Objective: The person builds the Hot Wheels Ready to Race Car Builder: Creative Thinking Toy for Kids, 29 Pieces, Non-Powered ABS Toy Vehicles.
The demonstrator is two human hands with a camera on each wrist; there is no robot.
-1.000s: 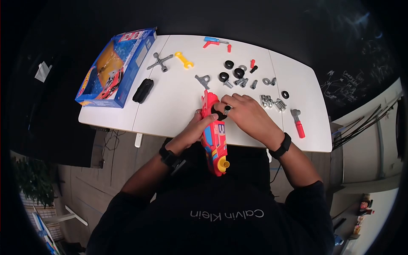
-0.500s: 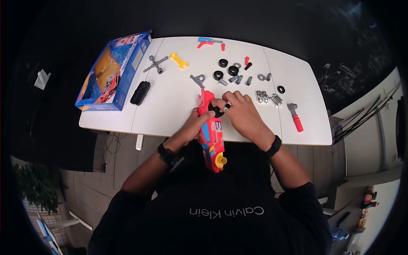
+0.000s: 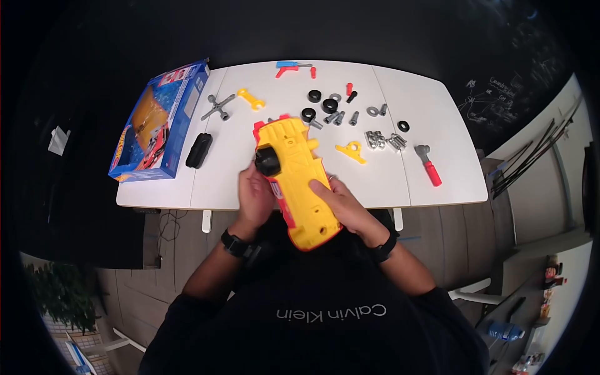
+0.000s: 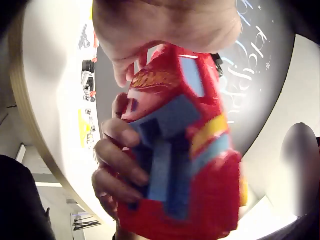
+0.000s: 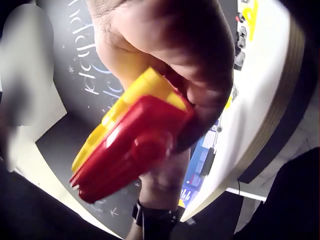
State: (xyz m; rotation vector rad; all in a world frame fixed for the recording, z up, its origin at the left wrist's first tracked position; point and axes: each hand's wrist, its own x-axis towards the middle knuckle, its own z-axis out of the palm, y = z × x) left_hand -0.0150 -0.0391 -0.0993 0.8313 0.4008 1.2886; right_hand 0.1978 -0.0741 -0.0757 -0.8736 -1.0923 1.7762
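Observation:
In the head view a red toy car [image 3: 300,181] is tipped with its yellow underside facing up. A black wheel [image 3: 269,161] sits at its left side, near the upper end. My right hand [image 3: 345,209] grips the car's lower right side, thumb across the yellow base. Its fingers [image 4: 120,165] wrap over the car's blue hood in the left wrist view. Blurred, my left hand [image 3: 254,197] is beside the car with fingertips right at the wheel; I cannot tell whether they pinch it. In the right wrist view the car's red end [image 5: 135,145] juts from under my right palm.
On the white table [image 3: 237,140] lie a yellow bracket [image 3: 351,152], loose black tires [image 3: 329,105], grey bolts [image 3: 354,118], silver nuts [image 3: 375,140], a red-handled ratchet [image 3: 428,165], a yellow wrench [image 3: 251,99] and a grey lug wrench [image 3: 217,107]. A blue box [image 3: 159,125] stands at the left.
The car has been rolled over, from side-on to underside up. My right hand has gone from the wheel to the car's lower right side, uncovering the yellow bracket. My left hand has shifted left.

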